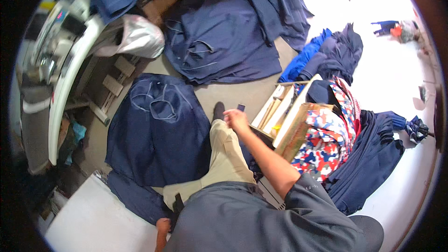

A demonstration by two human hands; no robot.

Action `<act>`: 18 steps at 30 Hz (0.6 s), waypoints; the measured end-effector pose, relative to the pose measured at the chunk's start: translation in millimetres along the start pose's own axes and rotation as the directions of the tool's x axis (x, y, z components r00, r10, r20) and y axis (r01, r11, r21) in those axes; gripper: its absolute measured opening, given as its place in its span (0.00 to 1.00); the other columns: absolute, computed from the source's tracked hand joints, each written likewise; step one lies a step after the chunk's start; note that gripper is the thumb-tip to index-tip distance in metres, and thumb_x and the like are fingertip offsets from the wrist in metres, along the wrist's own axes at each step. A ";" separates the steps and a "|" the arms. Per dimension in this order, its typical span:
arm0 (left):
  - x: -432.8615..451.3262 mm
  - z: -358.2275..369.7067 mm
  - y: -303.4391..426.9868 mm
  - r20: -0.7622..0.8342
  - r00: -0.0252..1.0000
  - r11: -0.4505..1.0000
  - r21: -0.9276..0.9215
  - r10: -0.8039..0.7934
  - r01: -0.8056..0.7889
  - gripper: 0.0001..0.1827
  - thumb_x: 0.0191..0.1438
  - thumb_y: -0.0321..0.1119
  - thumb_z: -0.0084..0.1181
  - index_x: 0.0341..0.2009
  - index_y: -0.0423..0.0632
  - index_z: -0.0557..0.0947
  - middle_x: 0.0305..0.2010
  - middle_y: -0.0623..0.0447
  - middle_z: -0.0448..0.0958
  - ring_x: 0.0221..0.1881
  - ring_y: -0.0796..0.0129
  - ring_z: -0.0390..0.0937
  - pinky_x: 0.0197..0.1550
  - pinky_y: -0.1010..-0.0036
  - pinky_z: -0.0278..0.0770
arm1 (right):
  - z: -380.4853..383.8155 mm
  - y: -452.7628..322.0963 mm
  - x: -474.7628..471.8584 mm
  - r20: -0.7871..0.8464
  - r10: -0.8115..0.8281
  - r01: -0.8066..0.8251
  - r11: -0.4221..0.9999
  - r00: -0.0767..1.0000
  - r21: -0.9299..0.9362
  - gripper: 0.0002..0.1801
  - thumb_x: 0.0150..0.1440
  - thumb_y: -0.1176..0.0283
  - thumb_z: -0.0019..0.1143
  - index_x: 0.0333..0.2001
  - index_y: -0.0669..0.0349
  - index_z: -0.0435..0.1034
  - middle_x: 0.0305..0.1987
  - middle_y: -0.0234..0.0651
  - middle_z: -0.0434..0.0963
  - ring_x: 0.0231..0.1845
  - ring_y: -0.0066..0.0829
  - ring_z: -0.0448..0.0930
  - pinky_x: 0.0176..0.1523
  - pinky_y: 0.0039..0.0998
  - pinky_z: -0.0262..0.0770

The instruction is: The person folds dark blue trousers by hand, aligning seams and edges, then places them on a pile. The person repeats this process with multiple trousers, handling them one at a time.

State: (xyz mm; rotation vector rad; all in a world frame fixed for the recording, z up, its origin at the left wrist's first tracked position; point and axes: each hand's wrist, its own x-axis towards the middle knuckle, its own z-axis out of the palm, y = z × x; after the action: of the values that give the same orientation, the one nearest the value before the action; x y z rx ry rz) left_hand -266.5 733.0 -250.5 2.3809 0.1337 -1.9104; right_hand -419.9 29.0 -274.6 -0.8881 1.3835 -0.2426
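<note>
My right hand [237, 119] is out in front, above my leg in beige trousers, with its fingers curled. A small dark rectangular item [241, 107] shows just beyond it; whether the hand touches it is unclear. Low in the picture my left hand [163, 224] is beside the trailing end of dark navy cloth [134, 192]. Whether its fingers grip that cloth is hidden. Left of my leg a navy garment piece [157, 140] with pale curved seam lines hangs or lies spread out. A wooden drawer [260, 131] with pale pieces and a yellow item is right of my right hand.
A sewing machine [45, 68] stands on a white-edged table [71, 77] at left. Ahead lies a large navy garment pile [220, 38]. Blue cloth [304, 56], patterned red, white and blue fabric [322, 140] and dark cloth [367, 164] lie at right. A white surface [98, 217] is lower left.
</note>
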 end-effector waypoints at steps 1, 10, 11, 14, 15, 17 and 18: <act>-15.4 19.4 18.1 0.036 0.848 0.692 0.560 0.529 -0.455 0.13 0.58 0.38 0.54 0.29 0.43 0.83 0.28 0.38 0.81 0.28 0.45 0.81 0.32 0.56 0.79 | -3.7 9.0 -14.4 0.054 0.029 -0.030 0.999 0.998 0.023 0.11 0.67 0.67 0.51 0.40 0.59 0.79 0.27 0.27 0.76 0.23 0.19 0.74 0.26 0.23 0.71; -67.7 -3.9 365.7 -0.413 0.889 0.880 -0.325 0.197 -0.346 0.11 0.68 0.33 0.53 0.49 0.44 0.83 0.34 0.52 0.84 0.26 0.69 0.81 0.26 0.72 0.80 | -79.2 -66.4 -21.2 0.077 0.112 -0.118 0.990 0.991 0.076 0.11 0.66 0.66 0.50 0.39 0.60 0.77 0.27 0.27 0.78 0.22 0.17 0.75 0.27 0.23 0.72; -63.5 -8.7 368.7 -0.418 0.892 0.863 -0.371 0.175 -0.343 0.11 0.67 0.33 0.52 0.49 0.44 0.83 0.33 0.52 0.84 0.26 0.69 0.81 0.26 0.72 0.80 | -82.3 -81.0 -23.7 0.121 0.113 -0.121 0.991 0.986 0.062 0.11 0.66 0.66 0.51 0.40 0.61 0.77 0.27 0.27 0.78 0.22 0.17 0.75 0.27 0.22 0.72; -57.2 -3.5 396.8 -0.383 0.920 0.843 -0.464 0.088 -0.274 0.11 0.66 0.34 0.53 0.48 0.45 0.83 0.33 0.52 0.84 0.26 0.69 0.81 0.26 0.72 0.80 | -100.3 -111.0 -13.3 0.107 0.087 -0.095 0.993 0.991 0.074 0.11 0.66 0.66 0.52 0.41 0.61 0.77 0.27 0.27 0.78 0.21 0.17 0.74 0.27 0.22 0.73; -60.8 4.7 408.0 -0.357 0.933 0.841 -0.489 0.050 -0.232 0.11 0.66 0.34 0.53 0.48 0.45 0.84 0.33 0.52 0.84 0.25 0.69 0.81 0.26 0.72 0.80 | -111.8 -115.2 -12.2 0.086 0.069 -0.075 0.994 0.994 0.076 0.12 0.66 0.65 0.52 0.41 0.61 0.77 0.26 0.27 0.78 0.20 0.17 0.74 0.27 0.22 0.72; -64.1 11.5 440.3 -0.299 0.948 0.917 -0.339 0.108 -0.211 0.11 0.65 0.36 0.55 0.44 0.44 0.85 0.32 0.52 0.84 0.26 0.68 0.82 0.27 0.71 0.80 | -135.2 -130.4 -6.3 0.110 0.105 -0.099 0.993 0.988 -0.057 0.13 0.67 0.64 0.51 0.40 0.61 0.77 0.26 0.27 0.78 0.21 0.17 0.73 0.27 0.22 0.72; -59.8 11.7 451.7 -0.313 0.919 0.925 -0.217 0.238 -0.313 0.12 0.64 0.36 0.56 0.41 0.43 0.86 0.29 0.51 0.84 0.26 0.68 0.82 0.26 0.70 0.79 | -146.5 -136.5 -2.1 0.111 0.099 -0.095 0.995 0.989 -0.044 0.13 0.68 0.63 0.51 0.40 0.61 0.77 0.26 0.27 0.78 0.21 0.17 0.73 0.27 0.21 0.72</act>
State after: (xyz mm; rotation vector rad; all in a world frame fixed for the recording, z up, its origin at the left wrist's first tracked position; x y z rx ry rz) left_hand -235.7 282.4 -189.0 2.3277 0.0570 -1.3335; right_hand -507.9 -119.0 -172.5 -0.8510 1.3252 -0.0903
